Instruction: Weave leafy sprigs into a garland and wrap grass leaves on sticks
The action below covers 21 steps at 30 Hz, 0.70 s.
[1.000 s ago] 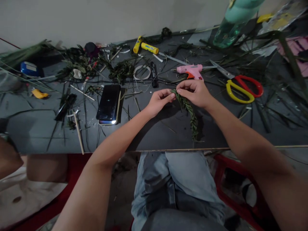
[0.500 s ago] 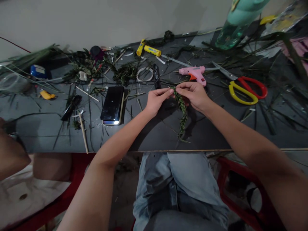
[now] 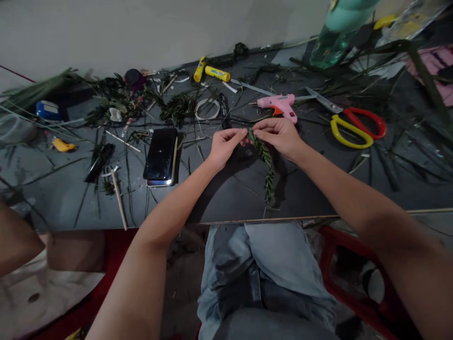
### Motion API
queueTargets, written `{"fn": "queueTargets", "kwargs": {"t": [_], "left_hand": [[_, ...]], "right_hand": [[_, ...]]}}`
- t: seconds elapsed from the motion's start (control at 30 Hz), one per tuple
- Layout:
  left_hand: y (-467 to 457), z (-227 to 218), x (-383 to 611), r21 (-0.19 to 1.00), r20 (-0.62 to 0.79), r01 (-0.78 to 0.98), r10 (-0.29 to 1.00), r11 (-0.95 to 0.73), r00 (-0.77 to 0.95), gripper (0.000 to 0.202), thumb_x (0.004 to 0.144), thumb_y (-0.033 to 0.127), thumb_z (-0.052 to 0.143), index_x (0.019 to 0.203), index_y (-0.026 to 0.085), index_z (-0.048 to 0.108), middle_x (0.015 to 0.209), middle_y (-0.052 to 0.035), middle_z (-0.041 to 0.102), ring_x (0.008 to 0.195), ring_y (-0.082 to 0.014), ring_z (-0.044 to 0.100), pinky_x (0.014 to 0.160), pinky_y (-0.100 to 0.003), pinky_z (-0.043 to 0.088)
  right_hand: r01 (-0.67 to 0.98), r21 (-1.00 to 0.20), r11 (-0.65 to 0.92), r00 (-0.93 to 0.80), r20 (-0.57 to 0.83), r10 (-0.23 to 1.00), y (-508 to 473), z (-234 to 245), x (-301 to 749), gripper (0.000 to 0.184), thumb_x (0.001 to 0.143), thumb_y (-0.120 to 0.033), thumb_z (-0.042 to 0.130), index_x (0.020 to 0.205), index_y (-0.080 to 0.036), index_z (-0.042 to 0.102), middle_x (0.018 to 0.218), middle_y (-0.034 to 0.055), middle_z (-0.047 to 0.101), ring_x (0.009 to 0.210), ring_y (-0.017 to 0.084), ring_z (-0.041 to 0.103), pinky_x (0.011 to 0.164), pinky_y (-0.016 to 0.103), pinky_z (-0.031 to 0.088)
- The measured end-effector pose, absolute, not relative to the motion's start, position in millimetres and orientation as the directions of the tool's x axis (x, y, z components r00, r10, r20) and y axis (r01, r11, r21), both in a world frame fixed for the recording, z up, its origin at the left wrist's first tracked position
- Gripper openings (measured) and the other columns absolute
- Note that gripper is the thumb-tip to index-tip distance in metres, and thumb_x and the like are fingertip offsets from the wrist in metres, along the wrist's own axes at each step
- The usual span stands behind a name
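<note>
A braided strip of green leaves [image 3: 266, 165] hangs down from between my hands over the dark table, its tail near the front edge. My left hand [image 3: 225, 146] pinches the strip's top end between thumb and forefinger. Close beside it, my right hand [image 3: 279, 138] grips the same end, fingers curled and thumb pressed in. Just behind my right hand lies a pink glue gun [image 3: 279, 105] with an orange trigger. A black marker [image 3: 224, 111] and a coiled white wire [image 3: 207, 109] lie behind my left hand.
Scissors with red and yellow handles [image 3: 354, 127] lie to the right, a green bottle [image 3: 336, 38] behind them. Left stand stacked phones [image 3: 161, 155], a wooden stick [image 3: 118, 198] and a blue box [image 3: 48, 110]. Yellow glue tubes [image 3: 217, 73] lie at the back. Another person's arm [image 3: 19, 241] is at far left.
The camera view has shifted slightly, moving most table things left. Both hands keep their pinch on the braided strip, which hangs a little more slanted.
</note>
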<state>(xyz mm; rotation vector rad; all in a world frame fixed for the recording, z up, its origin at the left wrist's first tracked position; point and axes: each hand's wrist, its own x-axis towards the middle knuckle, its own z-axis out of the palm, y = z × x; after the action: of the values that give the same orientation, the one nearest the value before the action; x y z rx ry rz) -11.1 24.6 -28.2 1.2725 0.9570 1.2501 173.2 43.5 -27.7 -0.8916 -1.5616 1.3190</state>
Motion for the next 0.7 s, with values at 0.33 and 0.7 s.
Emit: {"fn": "queueTargets", "kwargs": {"t": [0.33,0.7], "left_hand": [[26.0,-35.0,-12.3,0.978,0.185,-0.114,0.979,-0.175,0.083,0.037,0.067,0.054,0.087,0.068,0.018,0.077,0.066,-0.0009,0.073,0.063,-0.0096,0.065,0.066,-0.024,0.055],[19.1,-28.4,-9.2,0.962,0.274,-0.032,0.959,-0.273,0.077,0.027,0.074,0.044,0.085,0.069,0.019,0.078,0.066,-0.0015,0.074,0.065,-0.0130,0.070,0.067,-0.027,0.059]], "right_hand": [[0.016,-0.981,0.192,-0.405,0.169,0.898,38.0,-23.5,173.3,0.041,0.075,-0.052,0.083,0.090,-0.015,0.073,0.064,0.0002,0.063,0.048,0.007,0.048,0.043,0.022,0.037],[-0.068,-0.984,0.166,-0.433,0.179,0.884,39.2,-30.3,174.4,0.041,0.073,-0.053,0.085,0.089,-0.018,0.072,0.082,0.0024,0.069,0.072,0.012,0.062,0.065,0.025,0.051]]}}
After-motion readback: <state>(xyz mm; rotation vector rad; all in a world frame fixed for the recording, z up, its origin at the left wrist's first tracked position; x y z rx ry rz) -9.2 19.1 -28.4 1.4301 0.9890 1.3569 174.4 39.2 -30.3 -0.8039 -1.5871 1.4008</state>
